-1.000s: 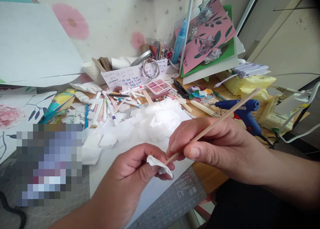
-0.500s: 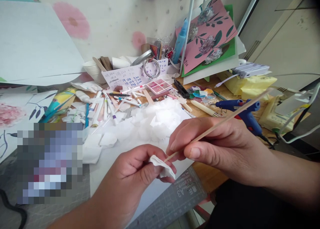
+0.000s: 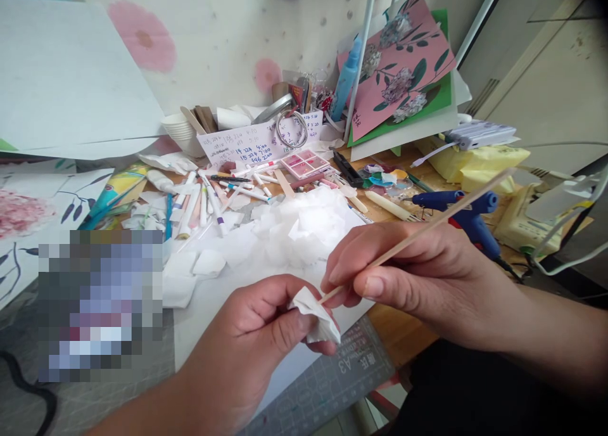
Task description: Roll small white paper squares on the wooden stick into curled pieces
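Note:
A small crumpled piece of white paper (image 3: 317, 317) is pinched between the thumb and fingers of my left hand (image 3: 256, 341). My right hand (image 3: 418, 277) grips a thin wooden stick (image 3: 427, 224), which slants from the upper right down to the paper. The stick's lower tip meets the paper and is partly hidden there. Behind both hands lies a heap of thin white paper pieces (image 3: 304, 224), on and around a white sheet (image 3: 209, 322).
A grey cutting mat (image 3: 351, 366) lies under the sheet. Markers (image 3: 213, 205) and a pink palette (image 3: 304, 163) are scattered behind. A blue glue gun (image 3: 475, 224) sits to the right, near cables. Pink floral artwork (image 3: 403, 62) leans at the back.
The paper in my left hand is turned slightly and its upper edge stands higher. The whole view has shifted a little; both hands keep their hold.

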`<state>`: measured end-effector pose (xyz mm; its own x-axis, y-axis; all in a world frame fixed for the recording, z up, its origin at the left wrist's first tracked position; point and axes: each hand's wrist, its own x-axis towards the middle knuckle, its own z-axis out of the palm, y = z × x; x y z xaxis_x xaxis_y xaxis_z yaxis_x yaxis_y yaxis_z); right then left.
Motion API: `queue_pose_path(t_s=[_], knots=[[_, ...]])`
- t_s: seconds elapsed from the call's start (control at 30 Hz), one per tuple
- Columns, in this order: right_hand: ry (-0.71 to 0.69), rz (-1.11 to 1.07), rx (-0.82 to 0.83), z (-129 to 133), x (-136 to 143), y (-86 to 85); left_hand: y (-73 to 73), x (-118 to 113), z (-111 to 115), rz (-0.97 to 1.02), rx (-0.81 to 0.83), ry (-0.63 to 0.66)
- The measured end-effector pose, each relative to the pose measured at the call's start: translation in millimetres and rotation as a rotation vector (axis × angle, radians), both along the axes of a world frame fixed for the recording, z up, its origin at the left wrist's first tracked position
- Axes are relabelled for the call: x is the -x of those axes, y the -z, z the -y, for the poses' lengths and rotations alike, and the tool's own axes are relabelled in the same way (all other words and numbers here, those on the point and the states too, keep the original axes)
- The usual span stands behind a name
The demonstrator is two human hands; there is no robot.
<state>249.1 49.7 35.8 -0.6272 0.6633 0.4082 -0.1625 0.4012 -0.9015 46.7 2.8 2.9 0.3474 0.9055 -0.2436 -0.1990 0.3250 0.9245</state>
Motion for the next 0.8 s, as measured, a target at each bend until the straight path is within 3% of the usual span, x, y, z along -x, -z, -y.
queue_pose_path(t_s=[0.43,0.63,0.8], knots=[[-0.033,-0.046,0.045,-0.5,-4.4,5.0,6.2,4.6,0.2,0.127,0.019,0.093],[-0.098,-0.124,0.099,1.1,-3.0,3.1,5.6,4.0,1.0,0.146,0.037,0.068],[-0.056,-0.085,0.034,1.4,-4.1,1.7,2.5,0.6,-0.4,0.185,0.062,0.054]])
